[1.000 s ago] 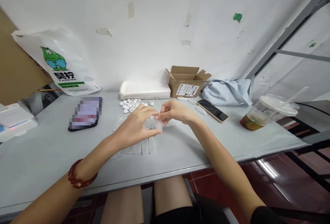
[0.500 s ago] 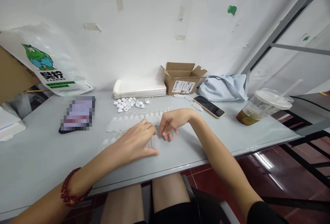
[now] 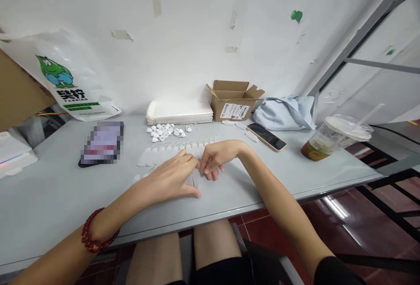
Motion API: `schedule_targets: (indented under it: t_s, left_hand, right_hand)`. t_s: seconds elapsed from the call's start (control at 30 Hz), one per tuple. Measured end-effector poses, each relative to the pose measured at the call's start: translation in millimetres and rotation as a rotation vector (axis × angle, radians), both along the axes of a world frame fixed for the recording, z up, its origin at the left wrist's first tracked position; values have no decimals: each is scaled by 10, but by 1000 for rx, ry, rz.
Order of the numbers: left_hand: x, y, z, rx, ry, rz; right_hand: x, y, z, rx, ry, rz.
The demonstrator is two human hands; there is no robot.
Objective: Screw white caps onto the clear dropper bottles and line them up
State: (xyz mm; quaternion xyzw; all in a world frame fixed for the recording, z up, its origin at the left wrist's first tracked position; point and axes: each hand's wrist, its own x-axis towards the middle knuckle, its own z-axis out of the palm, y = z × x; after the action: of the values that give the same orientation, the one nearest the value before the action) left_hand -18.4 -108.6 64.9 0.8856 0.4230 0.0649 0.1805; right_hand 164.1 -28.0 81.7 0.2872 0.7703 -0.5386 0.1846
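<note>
My left hand point(image 3: 172, 175) lies low over the table, thumb stretched toward the near edge and fingers bent, around a narrow translucent tab point(image 3: 196, 180). Close on its right is my right hand point(image 3: 217, 159), wrist bent, thumb and forefinger pinched together at the tab's far end; what they hold is hidden. Behind the hands runs a row of translucent tabs point(image 3: 151, 156) with thin string loops. A second row is mostly covered by my left hand. Farther back lies a pile of small white caps point(image 3: 161, 131).
On the grey table point(image 3: 65, 206) stand a stack of white trays point(image 3: 179, 112), an open cardboard box point(image 3: 233, 106), a phone point(image 3: 266, 136), a pale blue cloth bag point(image 3: 284, 112) and a drink cup point(image 3: 331, 138). At left are a blurred-screen phone point(image 3: 103, 143) and white plastic bag point(image 3: 95, 84).
The view has shifted slightly. My right hand has moved a little left, closer to my left hand, and its fingertips now meet the tab. My left hand keeps nearly the same pose.
</note>
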Motion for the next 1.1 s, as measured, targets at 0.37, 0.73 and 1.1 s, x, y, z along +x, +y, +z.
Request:
schedule_targets:
  t_s: [0.37,0.73,1.1]
  left_hand:
    - [-114,186,67,15,-194,242]
    - [-214,475,36,184,-333,579]
    - [-298,1024,121,223,-153,373]
  right_hand:
    - [175,110,72,233,336,-301]
    - [578,608,-315,1280,-248,-716]
    - [602,625,-399,1218,-331,-675]
